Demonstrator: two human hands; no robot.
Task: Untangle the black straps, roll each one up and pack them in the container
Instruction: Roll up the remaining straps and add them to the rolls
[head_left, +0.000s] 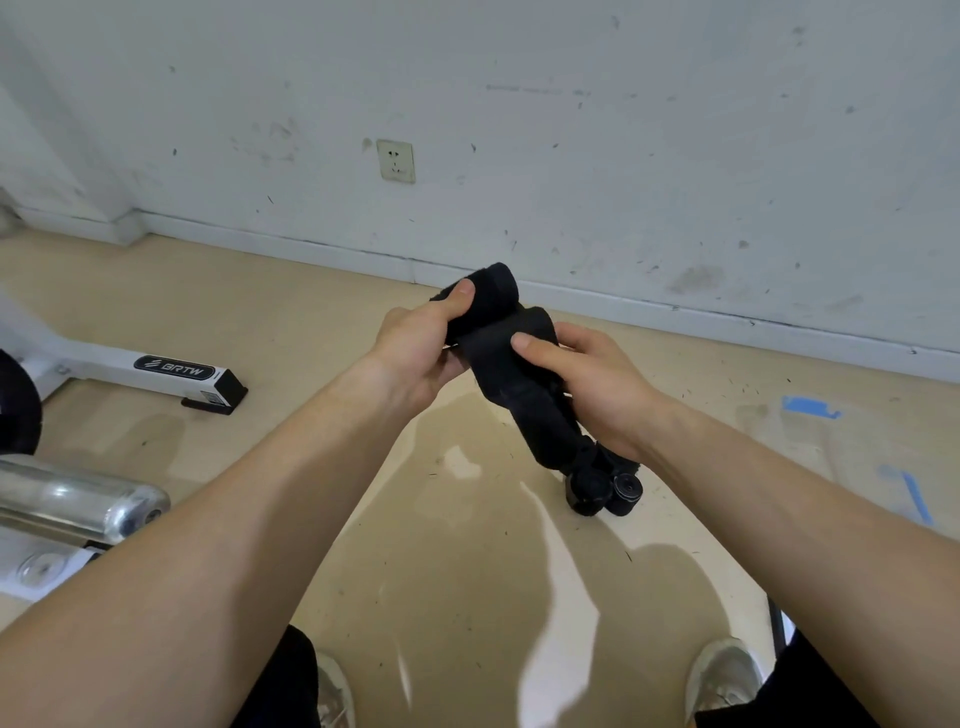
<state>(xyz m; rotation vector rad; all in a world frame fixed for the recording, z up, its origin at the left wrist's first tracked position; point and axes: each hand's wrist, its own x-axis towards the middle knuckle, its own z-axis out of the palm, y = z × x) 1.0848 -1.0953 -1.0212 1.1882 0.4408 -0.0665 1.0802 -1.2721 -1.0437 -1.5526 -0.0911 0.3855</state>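
Black straps (605, 491), rolled, lie on the floor (467, 561) below and right of the wall socket (396, 160). Higher, directly under that socket, the right hand (597, 387) pinches the loose strap (519, 400); the left hand (415, 353) grips its roll (496, 288). To wind well, I judge, keep the tail taut and edges aligned.

Both bare forearms reached forward; the left hand (415, 353) and right hand (597, 384) gripped the black strap (493, 364), thumbs on top.
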